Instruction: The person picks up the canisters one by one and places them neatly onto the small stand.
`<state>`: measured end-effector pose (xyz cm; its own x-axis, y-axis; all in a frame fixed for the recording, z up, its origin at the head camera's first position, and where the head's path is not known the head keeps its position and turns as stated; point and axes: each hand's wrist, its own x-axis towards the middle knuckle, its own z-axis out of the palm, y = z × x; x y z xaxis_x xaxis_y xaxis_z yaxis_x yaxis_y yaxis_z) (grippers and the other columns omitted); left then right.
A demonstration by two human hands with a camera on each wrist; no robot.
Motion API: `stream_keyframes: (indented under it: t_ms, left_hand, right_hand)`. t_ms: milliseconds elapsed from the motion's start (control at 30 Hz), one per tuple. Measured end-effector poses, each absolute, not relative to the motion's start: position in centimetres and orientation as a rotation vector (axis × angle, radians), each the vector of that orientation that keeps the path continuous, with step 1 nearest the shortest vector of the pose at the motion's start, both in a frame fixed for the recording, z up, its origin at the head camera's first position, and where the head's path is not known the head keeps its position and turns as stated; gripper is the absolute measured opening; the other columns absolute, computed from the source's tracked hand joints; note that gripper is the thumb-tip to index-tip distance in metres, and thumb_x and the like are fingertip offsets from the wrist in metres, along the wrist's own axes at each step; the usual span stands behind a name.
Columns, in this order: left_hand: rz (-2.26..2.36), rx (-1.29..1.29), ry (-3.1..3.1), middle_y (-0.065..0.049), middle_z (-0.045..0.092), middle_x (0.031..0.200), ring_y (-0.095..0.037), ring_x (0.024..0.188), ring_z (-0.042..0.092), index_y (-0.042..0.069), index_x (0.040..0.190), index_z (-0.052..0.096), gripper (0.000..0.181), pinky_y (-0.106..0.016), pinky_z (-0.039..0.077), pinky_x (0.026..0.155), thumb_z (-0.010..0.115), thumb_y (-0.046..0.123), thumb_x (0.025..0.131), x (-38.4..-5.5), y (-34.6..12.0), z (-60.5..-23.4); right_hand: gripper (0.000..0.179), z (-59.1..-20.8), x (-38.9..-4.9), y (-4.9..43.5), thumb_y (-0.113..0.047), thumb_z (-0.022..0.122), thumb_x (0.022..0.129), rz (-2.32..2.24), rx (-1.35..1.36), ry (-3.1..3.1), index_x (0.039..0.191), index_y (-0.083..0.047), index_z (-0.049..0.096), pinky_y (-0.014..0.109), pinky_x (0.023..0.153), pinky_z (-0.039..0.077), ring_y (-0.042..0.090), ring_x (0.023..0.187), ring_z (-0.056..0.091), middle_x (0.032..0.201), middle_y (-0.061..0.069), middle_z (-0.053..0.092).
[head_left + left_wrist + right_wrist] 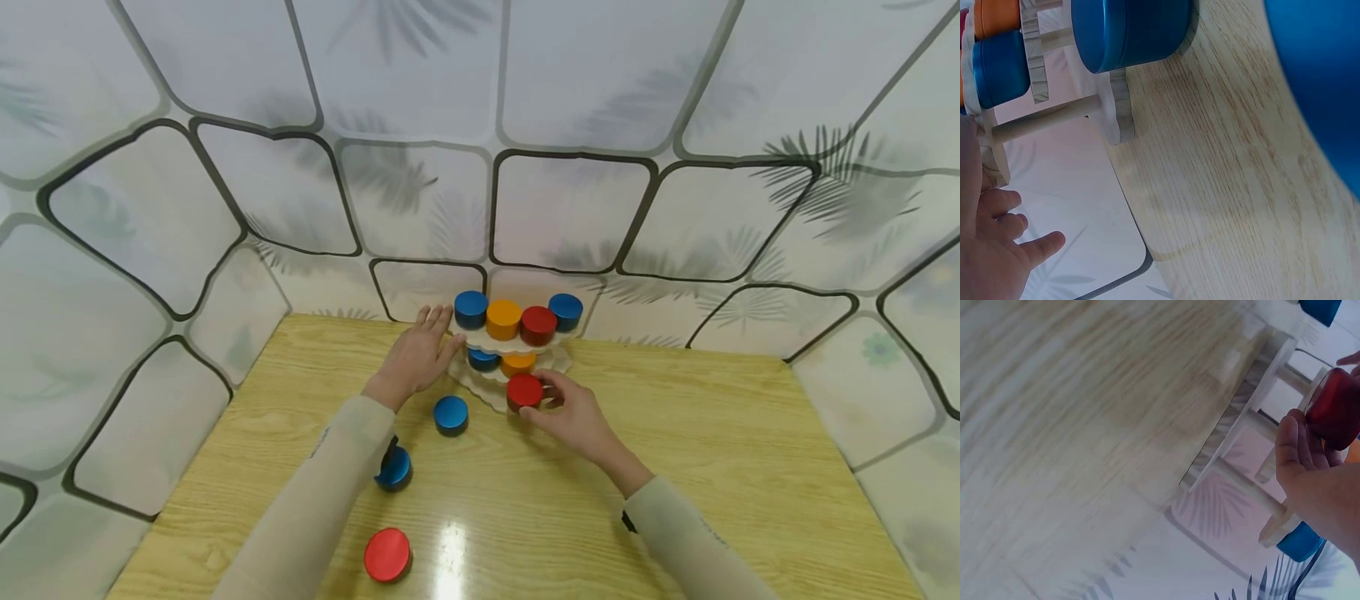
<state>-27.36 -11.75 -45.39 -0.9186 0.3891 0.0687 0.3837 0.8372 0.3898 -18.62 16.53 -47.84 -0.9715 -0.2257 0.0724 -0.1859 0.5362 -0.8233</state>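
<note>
A pale wooden tiered stand with scalloped edges stands against the back wall. My left hand rests at the left end of its upper tier, fingers extended and thumb along the front edge. Between thumb and fingers, my right hand pinches a red round tin at the front right of the lower level. On the upper tier sit a blue tin, an orange tin, another red tin and a second blue tin. Beneath, a blue tin and an orange tin are partly hidden.
On the wooden table, a blue tin lies just in front of the stand. Another blue tin is partly covered by the left sleeve. Nearer stands a red tin. Patterned wall panels enclose the back and sides.
</note>
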Motion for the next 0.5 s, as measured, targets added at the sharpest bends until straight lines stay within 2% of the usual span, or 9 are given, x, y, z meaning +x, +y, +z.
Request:
stream_keyframes:
  t_ms: [300, 500]
  left_hand:
    - [0.655, 0.636, 2.994, -0.023, 0.021, 0.173, -0.043, 0.163, 0.015, 0.004, 0.168, 0.018, 0.072, -0.057, 0.026, 0.130, 0.031, 0.051, 0.115, -27.3, -11.8, -45.5]
    - [0.655, 0.630, 2.997, -0.023, 0.022, 0.173, -0.042, 0.163, 0.015, 0.004, 0.168, 0.018, 0.073, -0.057, 0.026, 0.130, 0.031, 0.051, 0.115, -27.2, -11.7, -45.4]
  right_hand:
    - [0.054, -47.4, -19.1, 18.0, -0.021, 0.083, 0.091, -1.479, -0.318, 2.719, 0.140, -0.011, 0.063, 0.035, 0.095, 0.060, 0.027, 0.113, 0.070, 0.134, 0.010, 0.071]
    - [0.057, -47.2, -19.5, 18.7, -0.018, 0.081, 0.092, -1.519, -0.279, 2.739, 0.145, -0.007, 0.060, 0.026, 0.091, 0.058, 0.030, 0.115, 0.070, 0.137, 0.014, 0.069]
